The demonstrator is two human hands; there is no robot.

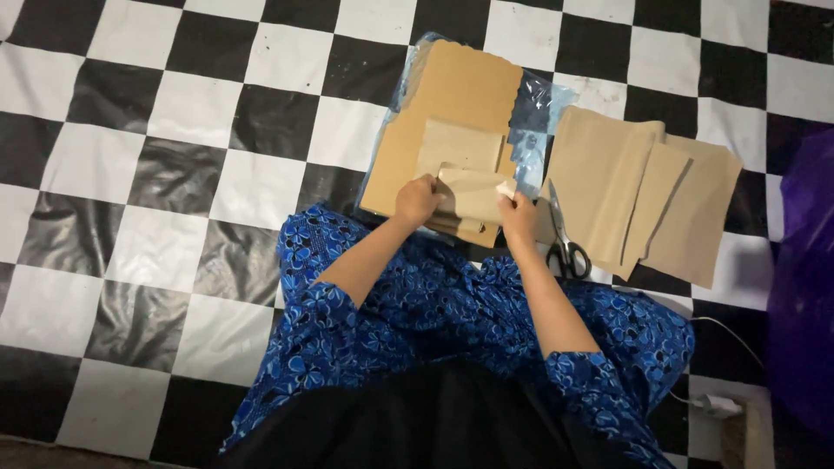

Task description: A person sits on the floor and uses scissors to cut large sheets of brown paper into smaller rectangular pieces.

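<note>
Purple bag (804,260) cut off rightward

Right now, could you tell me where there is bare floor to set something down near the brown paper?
The checkered floor left of the cardboard sheet is bare. It is crowded on the right: loose brown sheets and scissors lie there, beside the right hand. The left hand and folded paper cover the cardboard's near edge.

Matt brown paper sheets (599,187), glossy checkered floor (174,174), metal scissors (560,230)
</note>
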